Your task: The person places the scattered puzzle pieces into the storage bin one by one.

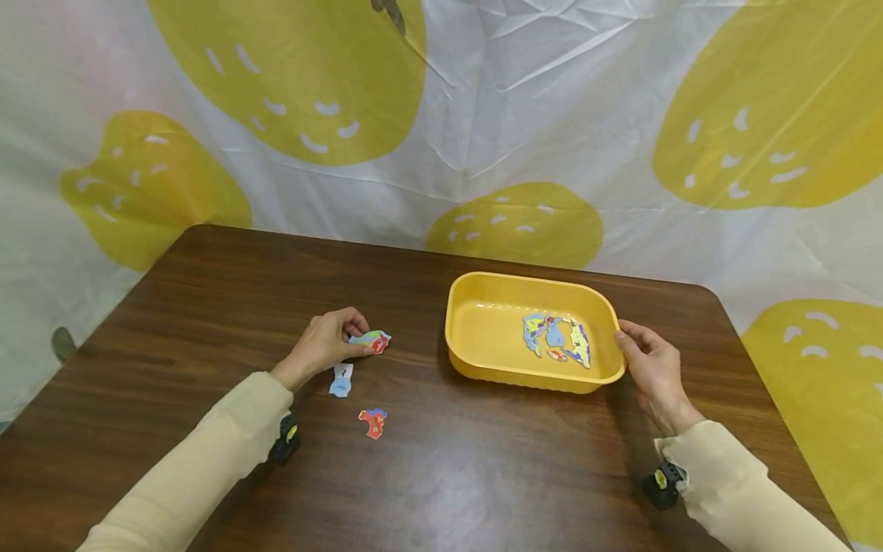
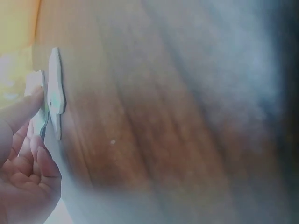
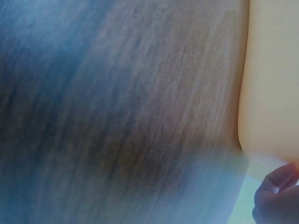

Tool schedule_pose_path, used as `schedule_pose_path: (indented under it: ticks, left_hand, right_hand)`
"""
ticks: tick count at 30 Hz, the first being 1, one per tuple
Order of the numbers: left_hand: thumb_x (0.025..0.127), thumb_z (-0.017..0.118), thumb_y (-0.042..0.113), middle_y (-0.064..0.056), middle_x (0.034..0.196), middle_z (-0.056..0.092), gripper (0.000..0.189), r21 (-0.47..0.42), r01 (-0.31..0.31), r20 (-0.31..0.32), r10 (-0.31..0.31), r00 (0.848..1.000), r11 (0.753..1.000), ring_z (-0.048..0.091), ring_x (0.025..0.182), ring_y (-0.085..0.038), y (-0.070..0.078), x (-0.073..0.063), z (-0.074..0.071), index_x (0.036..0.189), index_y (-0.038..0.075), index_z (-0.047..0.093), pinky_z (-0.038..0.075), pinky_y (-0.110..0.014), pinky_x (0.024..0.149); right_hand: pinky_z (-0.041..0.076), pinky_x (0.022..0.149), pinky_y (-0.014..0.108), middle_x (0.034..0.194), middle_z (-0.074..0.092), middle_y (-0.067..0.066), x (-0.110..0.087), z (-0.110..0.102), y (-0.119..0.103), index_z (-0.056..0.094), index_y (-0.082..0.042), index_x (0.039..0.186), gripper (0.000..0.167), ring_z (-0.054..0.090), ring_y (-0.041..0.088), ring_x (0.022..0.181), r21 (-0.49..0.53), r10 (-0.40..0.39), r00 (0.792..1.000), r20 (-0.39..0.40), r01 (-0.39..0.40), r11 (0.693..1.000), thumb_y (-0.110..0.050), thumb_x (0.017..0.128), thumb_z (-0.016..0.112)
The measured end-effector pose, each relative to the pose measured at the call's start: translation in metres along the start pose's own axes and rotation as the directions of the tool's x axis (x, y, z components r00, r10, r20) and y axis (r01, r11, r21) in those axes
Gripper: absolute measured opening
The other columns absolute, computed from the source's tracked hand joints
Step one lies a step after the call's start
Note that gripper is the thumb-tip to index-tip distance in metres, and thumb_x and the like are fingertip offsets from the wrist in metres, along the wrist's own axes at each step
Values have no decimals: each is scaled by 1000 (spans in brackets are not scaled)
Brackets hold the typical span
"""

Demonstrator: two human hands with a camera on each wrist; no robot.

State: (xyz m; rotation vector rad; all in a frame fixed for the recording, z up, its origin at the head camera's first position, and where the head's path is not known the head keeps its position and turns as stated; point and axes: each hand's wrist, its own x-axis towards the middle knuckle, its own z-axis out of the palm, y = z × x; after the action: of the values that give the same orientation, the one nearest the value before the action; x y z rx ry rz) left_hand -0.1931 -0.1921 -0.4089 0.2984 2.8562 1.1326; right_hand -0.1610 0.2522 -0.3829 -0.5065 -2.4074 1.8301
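Observation:
My left hand (image 1: 320, 343) pinches a printed puzzle piece (image 1: 375, 338) in light blue, green and red between thumb and fingers. In the left wrist view, that piece (image 2: 39, 112) is seen edge-on, close to another flat piece (image 2: 55, 88) on the table. Just below the hand lies a blue and white piece (image 1: 341, 381), and nearer the front a red and purple one (image 1: 374, 422). With thumb and fingers, my right hand (image 1: 655, 377) grips the right rim of a yellow plastic basin (image 1: 510, 374). Several joined or touching puzzle pieces (image 1: 578, 345) lie inside it, toward its right side.
Everything stands on a dark brown wooden table (image 1: 455, 475) with rounded far corners. A white curtain (image 1: 476, 115) with large yellow fruit prints hangs behind its back edge. Small black devices are strapped to both wrists, over pale sleeves (image 1: 200, 460).

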Motion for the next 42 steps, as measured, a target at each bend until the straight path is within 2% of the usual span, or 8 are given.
schedule_pose_path:
  ticks: [10, 13, 16, 21, 24, 29, 34, 42]
  left_hand:
    - [84, 70, 16, -6, 83, 70, 17, -21, 57, 9, -56, 998, 998, 61, 74, -14, -2, 1, 0, 97, 6, 71, 45, -25, 63]
    - [86, 68, 16, -11, 90, 71, 22, -92, 115, 18, -114, 993, 989, 64, 80, -17, -2, 1, 0, 103, 3, 70, 47, -25, 66]
    - [88, 66, 15, -15, 98, 71, 25, -197, 170, 30, -167, 985, 966, 65, 84, -16, -2, 3, 0, 108, 0, 67, 49, -24, 70]
    - [90, 62, 14, -15, 105, 69, 31, -394, 255, 80, -243, 967, 883, 61, 79, -9, 2, 6, -2, 116, -3, 61, 48, -20, 66]
    - [90, 63, 17, -6, 99, 71, 35, -466, 294, 106, -277, 955, 835, 60, 75, -5, 6, 6, -3, 119, -3, 58, 45, -19, 62]
    - [90, 63, 15, 11, 80, 66, 37, -547, 300, 124, -279, 952, 782, 60, 69, 0, 14, 8, -2, 122, -2, 54, 43, -17, 59]
    - [90, 63, 12, 15, 73, 62, 36, -622, 295, 128, -278, 952, 725, 60, 65, 0, 27, 12, 2, 121, -2, 52, 42, -14, 56]
    - [90, 62, 7, 9, 71, 63, 33, -778, 273, 119, -293, 949, 566, 60, 61, -1, 64, 22, 14, 119, -2, 50, 43, -10, 50]
  right_hand:
    - [49, 69, 10, 96, 53, -7, -1, -1, 3, 43, 7, 135, 46, 52, 1, 84, -9, -5, 1000, -8, 5, 1000, -19, 97, 50]
    - [49, 69, 10, 97, 53, -6, -1, -1, 3, 43, 7, 135, 47, 52, 1, 84, -13, -5, 1000, -4, 5, 1000, -19, 97, 50]
    - [50, 69, 10, 99, 53, -5, -1, -1, 3, 43, 6, 136, 48, 52, 1, 84, -22, -5, 1000, 2, 5, 1000, -21, 97, 50]
    - [49, 69, 10, 96, 53, -7, 0, 0, 2, 44, 6, 135, 46, 52, 0, 83, -35, -18, 1000, -13, 17, 999, -20, 97, 50]
    - [49, 69, 9, 94, 53, -9, 0, 1, 1, 45, 6, 134, 45, 52, 0, 83, -44, -26, 999, -20, 25, 999, -19, 97, 50]
    - [49, 69, 10, 96, 53, -7, 1, 0, 2, 44, 6, 135, 46, 52, 1, 83, -50, -19, 1000, -8, 18, 999, -21, 97, 49]
    - [50, 70, 11, 103, 52, -2, 2, 0, 2, 43, 4, 136, 48, 52, 1, 84, -58, -10, 1000, 9, 10, 998, -23, 98, 48]
    - [50, 71, 11, 109, 51, 2, 2, -1, 3, 42, 4, 137, 47, 52, 1, 86, -61, -8, 1000, 15, 9, 998, -23, 98, 47]
